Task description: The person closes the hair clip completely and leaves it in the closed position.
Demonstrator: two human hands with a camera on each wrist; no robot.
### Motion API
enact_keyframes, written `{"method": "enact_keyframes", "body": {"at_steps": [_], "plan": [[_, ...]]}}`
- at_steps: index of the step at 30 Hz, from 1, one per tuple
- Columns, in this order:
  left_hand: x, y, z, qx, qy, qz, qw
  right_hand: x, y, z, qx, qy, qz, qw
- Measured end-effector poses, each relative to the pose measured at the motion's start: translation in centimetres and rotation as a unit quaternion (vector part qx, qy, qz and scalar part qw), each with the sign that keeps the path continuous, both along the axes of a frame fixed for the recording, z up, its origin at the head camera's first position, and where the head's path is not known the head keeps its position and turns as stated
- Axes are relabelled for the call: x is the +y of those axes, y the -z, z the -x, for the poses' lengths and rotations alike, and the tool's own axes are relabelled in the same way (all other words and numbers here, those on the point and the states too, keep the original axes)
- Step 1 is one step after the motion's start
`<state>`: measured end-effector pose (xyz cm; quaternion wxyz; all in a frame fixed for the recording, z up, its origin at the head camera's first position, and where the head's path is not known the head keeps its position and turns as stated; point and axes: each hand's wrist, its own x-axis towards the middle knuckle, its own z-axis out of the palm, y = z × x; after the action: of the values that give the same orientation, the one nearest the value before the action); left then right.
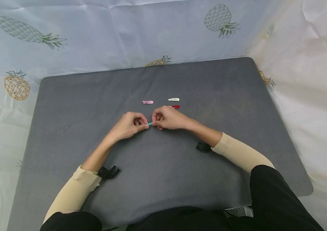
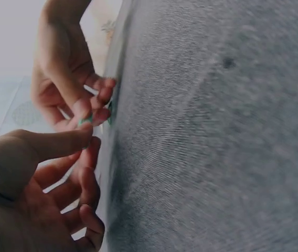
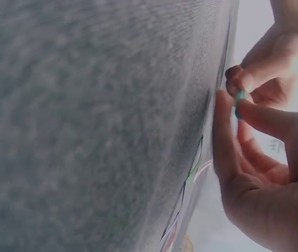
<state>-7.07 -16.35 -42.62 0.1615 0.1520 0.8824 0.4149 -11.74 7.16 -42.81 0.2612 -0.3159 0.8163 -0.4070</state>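
A teal snap hair clip (image 1: pixel 150 124) is held between the two hands above the middle of the table. My left hand (image 1: pixel 128 125) pinches its left end between thumb and forefinger. The right hand (image 1: pixel 167 118) pinches the other end. In the right wrist view the teal clip (image 3: pixel 240 104) shows between the fingertips of both hands. Just beyond the right hand lies a red hair clip (image 1: pixel 176 106), partly covered by that hand. A cream hair clip (image 1: pixel 174 99) lies behind the red one, and a pink hair clip (image 1: pixel 148 102) lies farther left.
A grey cloth covers the table (image 1: pixel 163 170). Pineapple-printed white sheeting (image 1: pixel 94 38) hangs along the back and sides. Black straps (image 1: pixel 109 172) hang at the forearms. In the left wrist view a small green patch (image 2: pixel 109 113) shows beside the right fingers; its kind is unclear.
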Motion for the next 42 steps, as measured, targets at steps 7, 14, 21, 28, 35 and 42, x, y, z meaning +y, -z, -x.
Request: {"method": "enact_keyframes", "body": {"at_steps": [7, 14, 21, 28, 35, 42], "plan": [[0.5, -0.7, 0.3, 0.032, -0.041, -0.036, 0.9980, 0.5, -0.6, 0.4, -0.007, 0.036, 0.063, 0.9973], [1.4, -1.4, 0.5, 0.052, -0.073, -0.061, 0.9941, 0.7, -1.2, 0.4, 0.021, 0.060, 0.083, 0.9945], [2.0, -1.5, 0.9, 0.089, -0.091, -0.072, 0.9893, 0.7, -1.6, 0.4, 0.054, 0.081, 0.094, 0.9908], [1.7, -1.5, 1.3, 0.072, -0.101, -0.117, 0.9854, 1.3, -1.6, 0.7, 0.038, 0.093, 0.122, 0.9875], [1.3, -1.6, 1.5, 0.015, -0.094, -0.139, 0.9858, 1.9, -1.9, 0.8, 0.020, 0.104, 0.148, 0.9834], [1.1, -1.6, 1.5, -0.023, -0.092, -0.148, 0.9845, 2.5, -1.9, 1.0, -0.009, 0.111, 0.167, 0.9798]]}}
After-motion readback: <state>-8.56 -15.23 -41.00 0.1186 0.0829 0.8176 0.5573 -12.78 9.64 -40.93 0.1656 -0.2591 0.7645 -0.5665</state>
